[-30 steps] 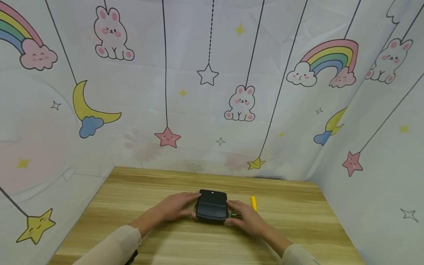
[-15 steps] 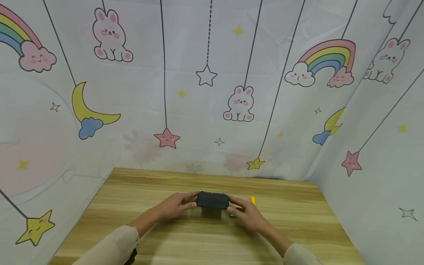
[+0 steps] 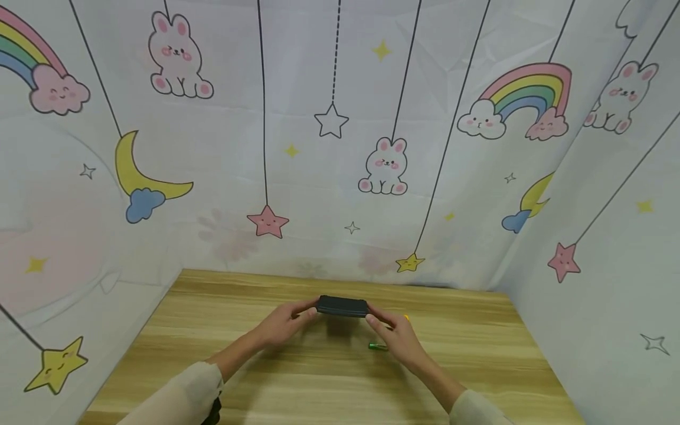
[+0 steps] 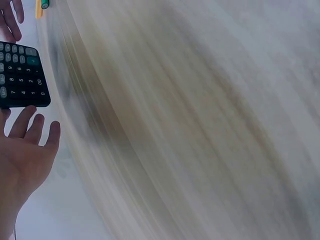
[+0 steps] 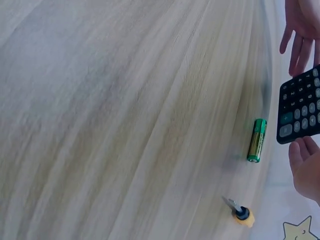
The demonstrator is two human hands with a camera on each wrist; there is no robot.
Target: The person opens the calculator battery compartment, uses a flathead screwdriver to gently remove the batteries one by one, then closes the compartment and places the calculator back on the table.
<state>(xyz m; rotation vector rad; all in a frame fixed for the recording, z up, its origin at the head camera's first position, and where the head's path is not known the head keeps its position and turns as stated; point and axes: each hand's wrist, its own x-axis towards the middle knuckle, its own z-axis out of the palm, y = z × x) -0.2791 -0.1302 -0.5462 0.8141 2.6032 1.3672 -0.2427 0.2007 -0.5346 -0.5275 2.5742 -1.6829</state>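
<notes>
Both hands hold a black calculator between them above the table, tilted so the head view catches mostly its narrow edge. Its number keys show in the left wrist view, where the calculator is cut by the frame, and in the right wrist view. My left hand grips the left side with thumb and fingers. The other side is gripped by my right hand. Below the right hand a green battery lies on the table. Near it is a yellow-handled screwdriver, mostly hidden by the right hand in the head view.
The wood-grain table ends at a printed fabric wall behind and at both sides. A dark object shows beside the left sleeve.
The calculator has risen off the table and tipped from showing its broad back to nearly edge-on. Both hands moved up with it, and the right hand now uncovers more of the battery.
</notes>
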